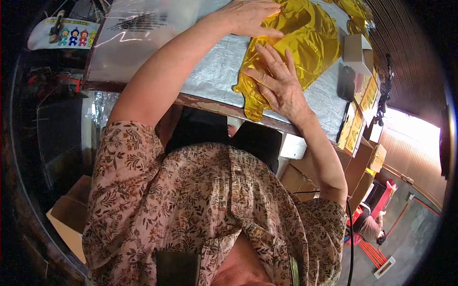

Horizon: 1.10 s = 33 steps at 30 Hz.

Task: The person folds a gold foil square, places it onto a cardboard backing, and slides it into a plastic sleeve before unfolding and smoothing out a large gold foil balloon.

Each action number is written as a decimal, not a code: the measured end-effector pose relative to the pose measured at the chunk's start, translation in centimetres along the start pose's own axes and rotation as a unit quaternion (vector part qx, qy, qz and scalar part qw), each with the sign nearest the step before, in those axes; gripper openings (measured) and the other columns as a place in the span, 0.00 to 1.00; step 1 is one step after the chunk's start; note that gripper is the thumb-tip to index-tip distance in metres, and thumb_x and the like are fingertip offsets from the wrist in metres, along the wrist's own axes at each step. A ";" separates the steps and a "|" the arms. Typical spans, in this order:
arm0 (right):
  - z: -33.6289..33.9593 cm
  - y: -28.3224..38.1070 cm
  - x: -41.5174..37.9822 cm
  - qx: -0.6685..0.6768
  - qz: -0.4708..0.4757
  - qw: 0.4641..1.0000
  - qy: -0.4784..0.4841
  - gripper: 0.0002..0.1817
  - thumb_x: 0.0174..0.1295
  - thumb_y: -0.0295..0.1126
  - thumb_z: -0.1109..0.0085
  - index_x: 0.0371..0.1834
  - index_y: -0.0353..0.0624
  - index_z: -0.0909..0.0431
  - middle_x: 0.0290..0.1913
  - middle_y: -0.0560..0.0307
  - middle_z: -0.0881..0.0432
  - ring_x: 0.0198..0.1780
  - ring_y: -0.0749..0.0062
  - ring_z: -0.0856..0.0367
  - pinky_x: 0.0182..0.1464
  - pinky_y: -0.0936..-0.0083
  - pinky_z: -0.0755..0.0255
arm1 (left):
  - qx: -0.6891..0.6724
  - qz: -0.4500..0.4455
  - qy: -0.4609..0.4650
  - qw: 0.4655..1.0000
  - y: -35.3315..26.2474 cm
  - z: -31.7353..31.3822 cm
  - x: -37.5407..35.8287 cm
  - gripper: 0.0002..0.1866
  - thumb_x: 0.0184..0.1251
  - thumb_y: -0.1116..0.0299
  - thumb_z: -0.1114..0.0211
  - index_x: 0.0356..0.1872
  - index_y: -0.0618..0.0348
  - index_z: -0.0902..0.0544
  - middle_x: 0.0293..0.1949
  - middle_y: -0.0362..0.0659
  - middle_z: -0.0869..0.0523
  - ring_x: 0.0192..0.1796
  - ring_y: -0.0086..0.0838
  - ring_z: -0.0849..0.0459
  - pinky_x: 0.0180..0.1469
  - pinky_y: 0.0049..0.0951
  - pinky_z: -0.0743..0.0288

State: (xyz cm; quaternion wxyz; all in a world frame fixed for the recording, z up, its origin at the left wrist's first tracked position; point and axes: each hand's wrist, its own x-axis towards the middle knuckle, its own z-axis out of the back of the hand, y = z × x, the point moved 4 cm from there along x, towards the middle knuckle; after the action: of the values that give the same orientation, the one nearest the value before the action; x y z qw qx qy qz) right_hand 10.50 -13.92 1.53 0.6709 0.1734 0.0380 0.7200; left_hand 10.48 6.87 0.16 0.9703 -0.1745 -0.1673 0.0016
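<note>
A shiny gold foil piece [305, 47], wrinkled and irregular in outline, lies on the silver-covered table [210, 71]. One narrow end of it hangs at the near edge. My left hand [248, 18] reaches in from the left and rests on the foil's upper left side, fingers extended and thumb apart. Lower down, my right hand [284, 88] lies on the foil's near part with its fingers spread. Both hands touch the foil without visibly gripping it, and they are apart from each other.
A clear plastic sheet [129, 38] with dark print covers the table's left. On the right stand a small white box [355, 55], a black object [346, 82] and a yellow patterned box [355, 121]. Cardboard [300, 176] lies below the table. Another person [372, 226] is far off at lower right.
</note>
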 end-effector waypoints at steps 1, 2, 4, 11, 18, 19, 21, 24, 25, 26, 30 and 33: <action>0.0 0.0 0.0 -0.009 0.011 1.000 0.009 0.25 0.65 0.30 0.36 0.66 0.61 0.16 0.83 0.50 0.38 0.83 0.47 0.43 0.83 0.42 0.58 | 0.010 0.008 0.044 0.999 -0.5 0.9 0.0 0.41 0.69 0.38 0.37 0.72 0.62 0.28 0.77 0.52 0.30 0.80 0.42 0.35 0.73 0.56 0.41; -0.1 0.0 -0.1 -0.009 0.010 1.000 0.008 0.25 0.65 0.30 0.36 0.66 0.61 0.16 0.83 0.50 0.38 0.83 0.47 0.43 0.83 0.42 0.58 | 0.020 0.016 0.087 0.996 -0.8 1.3 -0.1 0.50 0.66 0.32 0.36 0.76 0.66 0.33 0.78 0.54 0.32 0.81 0.44 0.37 0.76 0.55 0.44; -0.2 -0.1 -0.1 -0.008 0.010 1.000 0.005 0.25 0.66 0.31 0.36 0.67 0.64 0.16 0.83 0.51 0.39 0.84 0.49 0.43 0.84 0.43 0.58 | 0.024 0.011 0.084 0.996 -0.9 1.2 -0.1 0.53 0.63 0.30 0.34 0.76 0.67 0.33 0.78 0.55 0.32 0.81 0.44 0.37 0.76 0.55 0.44; 0.4 0.4 0.1 0.070 0.057 0.996 0.027 0.22 0.72 0.34 0.40 0.69 0.60 0.18 0.83 0.51 0.38 0.83 0.50 0.42 0.84 0.44 0.59 | 0.032 0.009 0.083 0.996 -1.1 1.4 -0.2 0.58 0.57 0.27 0.32 0.76 0.67 0.32 0.78 0.55 0.32 0.81 0.43 0.38 0.77 0.54 0.44; -0.4 0.9 0.9 -0.043 0.008 0.998 0.049 0.30 0.77 0.43 0.47 0.80 0.52 0.33 0.83 0.54 0.38 0.83 0.52 0.43 0.84 0.49 0.54 | 0.021 0.019 0.092 0.995 -1.2 1.4 -0.2 0.59 0.56 0.26 0.32 0.77 0.67 0.34 0.80 0.54 0.35 0.83 0.43 0.41 0.78 0.55 0.47; -0.7 1.3 0.7 -0.032 0.021 0.997 0.074 0.30 0.77 0.44 0.48 0.81 0.52 0.34 0.83 0.55 0.39 0.83 0.53 0.43 0.84 0.49 0.53 | 0.034 0.018 0.077 0.996 -1.9 2.3 -0.3 0.55 0.56 0.32 0.28 0.75 0.67 0.31 0.77 0.55 0.30 0.79 0.43 0.35 0.76 0.53 0.41; -0.7 1.8 0.3 0.001 0.018 0.995 0.094 0.31 0.77 0.47 0.49 0.81 0.53 0.35 0.84 0.58 0.39 0.84 0.53 0.43 0.84 0.49 0.54 | 0.047 0.018 0.061 0.997 -1.7 1.9 -0.5 0.51 0.56 0.37 0.25 0.73 0.66 0.28 0.73 0.55 0.25 0.76 0.44 0.28 0.73 0.52 0.35; -0.1 2.2 0.1 0.127 0.055 0.982 0.126 0.32 0.78 0.48 0.50 0.82 0.51 0.36 0.80 0.55 0.33 0.82 0.56 0.39 0.84 0.50 0.54 | 0.080 0.001 0.007 0.997 0.0 -1.5 -0.4 0.44 0.67 0.35 0.34 0.76 0.54 0.29 0.80 0.43 0.32 0.81 0.32 0.36 0.80 0.51 0.50; 0.3 2.0 0.2 0.121 0.055 0.984 0.121 0.32 0.78 0.48 0.50 0.82 0.51 0.36 0.80 0.55 0.33 0.82 0.56 0.39 0.84 0.50 0.54 | 0.062 0.002 -0.005 0.998 0.2 -1.6 -0.4 0.49 0.61 0.31 0.32 0.76 0.56 0.29 0.80 0.44 0.32 0.82 0.34 0.37 0.80 0.52 0.51; 0.9 1.7 0.3 0.131 0.039 0.985 0.104 0.31 0.78 0.48 0.50 0.81 0.50 0.35 0.80 0.54 0.32 0.82 0.55 0.38 0.84 0.50 0.54 | 0.043 0.004 -0.015 0.999 0.4 -1.7 -0.4 0.55 0.55 0.28 0.29 0.76 0.57 0.29 0.80 0.46 0.32 0.82 0.35 0.38 0.80 0.53 0.51; 1.6 0.2 0.8 0.074 0.013 0.996 0.049 0.30 0.77 0.40 0.49 0.80 0.45 0.35 0.78 0.47 0.30 0.81 0.51 0.37 0.85 0.50 0.56 | 0.045 -0.001 0.001 0.999 0.6 -1.7 -0.2 0.54 0.57 0.28 0.31 0.77 0.57 0.31 0.80 0.45 0.33 0.82 0.35 0.39 0.81 0.53 0.52; 0.4 -0.4 0.2 0.011 0.022 0.999 0.039 0.32 0.75 0.41 0.46 0.80 0.43 0.35 0.79 0.50 0.32 0.81 0.54 0.37 0.85 0.53 0.54 | 0.042 0.002 0.007 0.999 0.3 -1.3 -0.2 0.54 0.58 0.27 0.32 0.78 0.57 0.32 0.80 0.45 0.34 0.83 0.35 0.39 0.81 0.51 0.52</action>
State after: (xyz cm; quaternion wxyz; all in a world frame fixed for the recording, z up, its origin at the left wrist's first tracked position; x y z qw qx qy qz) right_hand 11.01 -13.74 1.83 0.6510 0.1528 0.0684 0.7404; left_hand 10.68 6.74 -1.14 0.9780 -0.1336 -0.1597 0.0091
